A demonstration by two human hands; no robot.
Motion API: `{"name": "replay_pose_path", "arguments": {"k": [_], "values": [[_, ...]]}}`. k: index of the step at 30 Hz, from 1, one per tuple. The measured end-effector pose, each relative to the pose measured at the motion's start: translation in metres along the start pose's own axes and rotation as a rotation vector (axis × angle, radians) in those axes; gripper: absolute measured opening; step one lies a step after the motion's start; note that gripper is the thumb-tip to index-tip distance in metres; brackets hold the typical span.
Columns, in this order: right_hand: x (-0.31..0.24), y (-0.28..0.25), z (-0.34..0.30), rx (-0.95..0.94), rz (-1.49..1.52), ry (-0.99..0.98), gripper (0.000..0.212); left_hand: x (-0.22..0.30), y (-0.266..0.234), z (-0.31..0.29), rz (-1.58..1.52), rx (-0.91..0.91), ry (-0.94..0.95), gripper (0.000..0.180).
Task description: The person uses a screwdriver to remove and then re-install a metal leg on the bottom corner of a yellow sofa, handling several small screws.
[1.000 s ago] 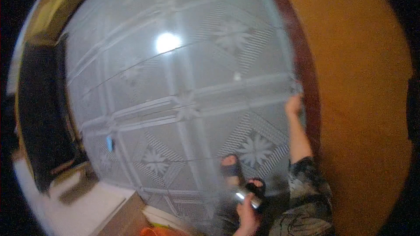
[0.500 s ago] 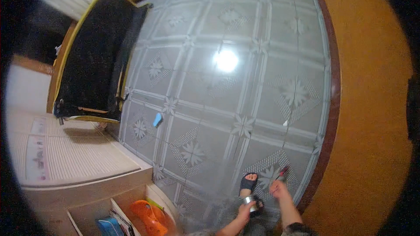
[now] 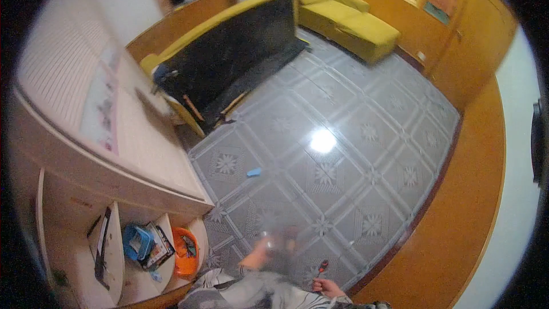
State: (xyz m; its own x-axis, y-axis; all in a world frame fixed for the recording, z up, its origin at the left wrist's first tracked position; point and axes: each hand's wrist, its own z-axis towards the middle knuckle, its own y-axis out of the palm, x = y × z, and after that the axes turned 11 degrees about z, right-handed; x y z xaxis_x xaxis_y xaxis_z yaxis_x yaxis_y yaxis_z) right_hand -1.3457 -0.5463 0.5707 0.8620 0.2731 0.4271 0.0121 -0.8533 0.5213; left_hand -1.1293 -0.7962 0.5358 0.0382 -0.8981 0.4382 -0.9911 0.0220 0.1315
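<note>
My left hand (image 3: 256, 256), smeared by motion, is low in the middle of the view, just in front of my patterned clothing. A blurred silver cylindrical object (image 3: 267, 238) is at its fingers; its kind cannot be made out. Further right, my right hand (image 3: 326, 287) is closed round the thin shaft of a screwdriver (image 3: 323, 266). Its red-and-black handle points up and away from the fingers, over the tiled floor (image 3: 366, 183).
A pale cabinet with open shelves stands on the left, holding an orange basket (image 3: 182, 263) and a blue basket (image 3: 135, 241). A yellow sofa (image 3: 211, 46) is tipped, its black underside showing. Another yellow sofa (image 3: 354, 20) stands behind. A blue object (image 3: 254, 172) lies on the floor.
My view has swung up and left, bringing the far sofa, the door and more shelves into sight. The left hand with the silver object has moved left; the right hand keeps the screwdriver.
</note>
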Motion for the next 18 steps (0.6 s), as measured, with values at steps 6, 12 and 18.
{"name": "replay_pose_path", "arguments": {"k": [6,12,18], "values": [[-0.094,0.139,-0.046,0.040,-0.134,-0.409,0.027,0.153,0.070,-0.064,-0.265,-0.234,0.023,0.023],[-0.186,0.250,-0.038,0.016,-0.082,-0.575,0.029,0.212,0.089,0.020,-0.391,-0.059,0.092,0.021],[-0.270,0.382,0.027,0.002,-0.012,-0.310,0.028,0.248,0.046,0.068,-0.707,0.109,0.126,0.031]]}}
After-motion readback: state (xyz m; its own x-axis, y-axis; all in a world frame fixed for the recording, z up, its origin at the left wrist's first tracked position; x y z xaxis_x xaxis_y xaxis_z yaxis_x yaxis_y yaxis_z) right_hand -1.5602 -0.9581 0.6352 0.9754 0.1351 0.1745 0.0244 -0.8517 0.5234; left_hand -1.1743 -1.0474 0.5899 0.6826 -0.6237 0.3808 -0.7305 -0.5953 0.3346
